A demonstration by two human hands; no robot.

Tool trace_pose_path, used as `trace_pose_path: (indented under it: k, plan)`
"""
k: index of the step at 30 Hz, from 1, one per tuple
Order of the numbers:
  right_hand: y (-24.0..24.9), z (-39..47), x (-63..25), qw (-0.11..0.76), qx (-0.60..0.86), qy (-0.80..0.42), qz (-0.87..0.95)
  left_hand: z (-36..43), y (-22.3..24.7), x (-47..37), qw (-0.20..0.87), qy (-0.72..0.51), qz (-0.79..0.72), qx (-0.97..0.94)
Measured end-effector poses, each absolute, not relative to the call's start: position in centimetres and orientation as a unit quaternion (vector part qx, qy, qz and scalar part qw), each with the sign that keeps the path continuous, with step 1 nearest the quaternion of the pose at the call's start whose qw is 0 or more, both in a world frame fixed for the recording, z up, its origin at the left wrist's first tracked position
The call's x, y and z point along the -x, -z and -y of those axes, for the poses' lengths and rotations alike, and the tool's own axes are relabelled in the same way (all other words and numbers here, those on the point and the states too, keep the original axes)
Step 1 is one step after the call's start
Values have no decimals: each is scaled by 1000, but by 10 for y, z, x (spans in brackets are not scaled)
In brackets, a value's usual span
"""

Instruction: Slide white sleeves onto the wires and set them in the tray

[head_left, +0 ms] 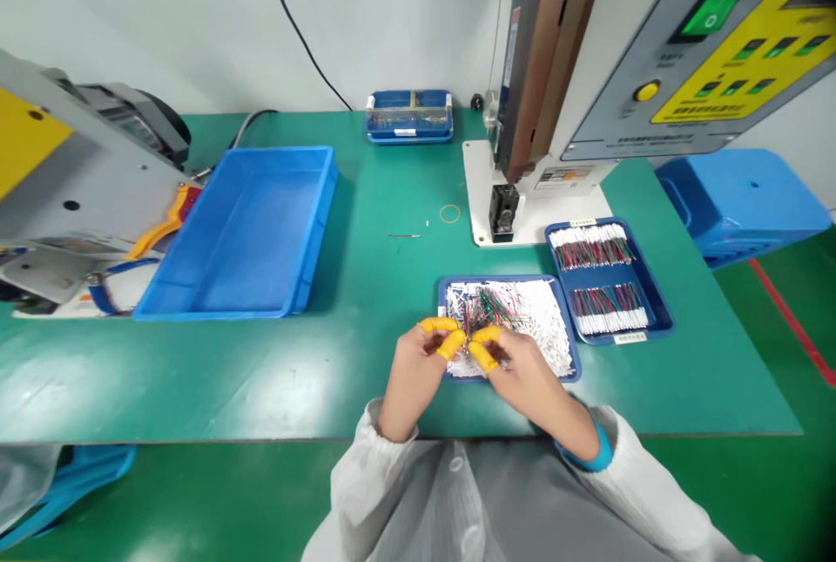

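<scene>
Both my hands meet over the near left part of a blue tray [572,353] full of small white tube-like pieces [545,318]. Loose red, green and dark wires [493,305] lie on top of them. My left hand [418,366], with yellow finger covers on thumb and forefinger, is closed in a pinch at a thin wire. My right hand [522,366], covered the same way, pinches right beside it, the fingertips nearly touching. What the right fingers hold is too small to make out.
A second blue tray [604,277] at right holds two rows of white-ended wires. Behind stands a press machine [502,213] with a control panel [705,65]. An empty blue bin [254,231] and another machine [97,187] are at left. A rubber band [450,213] lies mid-table.
</scene>
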State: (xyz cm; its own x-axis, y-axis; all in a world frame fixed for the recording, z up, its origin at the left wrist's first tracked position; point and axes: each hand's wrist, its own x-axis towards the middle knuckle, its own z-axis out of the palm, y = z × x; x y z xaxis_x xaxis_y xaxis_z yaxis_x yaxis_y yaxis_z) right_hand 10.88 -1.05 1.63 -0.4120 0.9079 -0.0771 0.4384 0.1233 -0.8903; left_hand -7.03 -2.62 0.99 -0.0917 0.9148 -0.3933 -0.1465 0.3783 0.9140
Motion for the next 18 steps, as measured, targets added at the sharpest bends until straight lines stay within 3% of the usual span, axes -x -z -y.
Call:
trace_pose_path:
  k: [8, 18]
  plan:
    - [-19, 9, -109, 288, 502, -403, 709, 37, -19, 75, 623, -463, -565, -281]
    - [-41, 32, -129, 211, 369, -499, 755, 82, -29, 69, 761, -329, -488, -273]
